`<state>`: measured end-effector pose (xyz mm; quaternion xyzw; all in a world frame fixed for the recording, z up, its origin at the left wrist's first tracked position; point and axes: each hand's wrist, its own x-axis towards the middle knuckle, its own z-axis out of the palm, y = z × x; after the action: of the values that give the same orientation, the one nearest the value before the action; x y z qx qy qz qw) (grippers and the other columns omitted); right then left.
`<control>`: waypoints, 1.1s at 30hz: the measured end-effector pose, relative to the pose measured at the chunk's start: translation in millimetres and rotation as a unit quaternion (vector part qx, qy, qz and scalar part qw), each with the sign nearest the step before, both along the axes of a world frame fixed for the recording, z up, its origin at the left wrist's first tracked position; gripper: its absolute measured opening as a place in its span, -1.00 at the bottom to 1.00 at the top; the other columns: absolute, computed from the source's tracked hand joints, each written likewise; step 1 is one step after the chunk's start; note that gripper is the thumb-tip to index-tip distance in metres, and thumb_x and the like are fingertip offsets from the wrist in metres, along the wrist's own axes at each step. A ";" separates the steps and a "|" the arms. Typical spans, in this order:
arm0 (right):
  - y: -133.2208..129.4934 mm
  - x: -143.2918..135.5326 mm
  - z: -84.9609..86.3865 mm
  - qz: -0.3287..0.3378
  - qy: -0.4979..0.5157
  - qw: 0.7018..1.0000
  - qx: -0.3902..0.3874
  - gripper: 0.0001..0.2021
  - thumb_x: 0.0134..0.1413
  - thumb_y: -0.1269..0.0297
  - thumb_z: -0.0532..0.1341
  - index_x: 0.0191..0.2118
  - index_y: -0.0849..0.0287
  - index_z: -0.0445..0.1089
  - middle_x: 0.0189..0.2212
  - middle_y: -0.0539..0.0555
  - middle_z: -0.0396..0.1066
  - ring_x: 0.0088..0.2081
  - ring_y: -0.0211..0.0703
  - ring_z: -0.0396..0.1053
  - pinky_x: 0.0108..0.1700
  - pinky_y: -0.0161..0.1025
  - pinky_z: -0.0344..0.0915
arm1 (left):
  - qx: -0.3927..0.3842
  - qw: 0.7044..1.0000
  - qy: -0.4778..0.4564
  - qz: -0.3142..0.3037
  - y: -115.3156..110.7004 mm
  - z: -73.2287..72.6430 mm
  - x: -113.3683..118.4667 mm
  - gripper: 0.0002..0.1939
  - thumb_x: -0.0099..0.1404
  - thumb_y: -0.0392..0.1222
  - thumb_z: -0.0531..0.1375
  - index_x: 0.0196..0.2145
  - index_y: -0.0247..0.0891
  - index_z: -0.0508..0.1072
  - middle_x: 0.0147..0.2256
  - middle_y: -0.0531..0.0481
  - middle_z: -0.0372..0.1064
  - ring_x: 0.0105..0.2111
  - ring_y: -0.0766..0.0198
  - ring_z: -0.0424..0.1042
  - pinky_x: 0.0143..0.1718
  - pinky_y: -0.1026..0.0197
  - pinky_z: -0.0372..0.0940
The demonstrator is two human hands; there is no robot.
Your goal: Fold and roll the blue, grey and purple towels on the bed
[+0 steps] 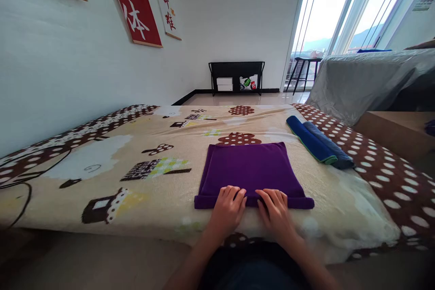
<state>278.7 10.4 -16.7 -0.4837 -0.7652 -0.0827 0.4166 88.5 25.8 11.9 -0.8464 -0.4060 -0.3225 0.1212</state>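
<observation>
A purple towel (249, 165) lies flat on the bed, its near edge rolled into a narrow tube. My left hand (229, 206) curls its fingers over this roll, left of its middle. Just to the right, my right hand (274, 208) grips the same roll, with a small gap between the two hands. Both ends of the roll stick out past my hands. Beyond the roll, the rest of the towel is spread in a folded rectangle with layered edges on the left.
Two rolled towels, one blue with green trim (311, 140) and one grey-blue (328, 145), lie at the right on the patterned blanket (112, 163). Past the bed stand a black rack (237, 69) and a stool (306, 60). Plastic-covered furniture (353, 81) is at the right.
</observation>
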 end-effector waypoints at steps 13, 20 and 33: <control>8.5 12.2 -1.5 -0.013 -0.130 0.991 -0.034 -0.81 0.39 0.24 0.06 -0.20 0.13 0.39 -0.29 0.08 0.37 -0.20 -0.07 0.27 -0.07 -0.12 0.13 | -0.070 0.988 0.132 0.041 6.4 0.7 -4.5 -0.80 0.47 -0.16 0.03 -0.27 -0.24 0.38 -0.29 -0.07 0.38 -0.25 0.09 0.34 -0.24 0.06 0.20; 16.3 42.5 -10.1 -0.062 -0.124 0.990 -0.004 -0.76 0.40 0.26 0.03 -0.09 0.13 0.44 -0.17 0.12 0.42 -0.16 -0.08 0.31 -0.06 -0.12 0.17 | -0.048 0.987 0.115 0.105 16.4 -1.3 -36.7 -0.76 0.49 -0.16 0.01 -0.28 -0.21 0.42 -0.30 -0.06 0.37 -0.25 0.12 0.32 -0.21 0.08 0.17; -2.2 12.2 -0.8 0.085 -0.104 0.991 -0.004 -0.62 0.32 0.43 0.05 0.19 0.17 0.34 0.11 0.12 0.41 0.14 -0.08 0.32 0.21 -0.04 0.22 | -0.047 0.998 0.041 -0.021 -10.0 -2.7 6.5 -0.68 0.46 -0.31 0.02 0.10 -0.29 0.38 0.00 -0.13 0.48 0.01 0.15 0.43 0.09 0.06 0.25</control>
<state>290.8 8.3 -17.5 -0.4073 -0.8431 -0.0931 0.3384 95.0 15.8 9.1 -0.8721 -0.3973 -0.2707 0.0913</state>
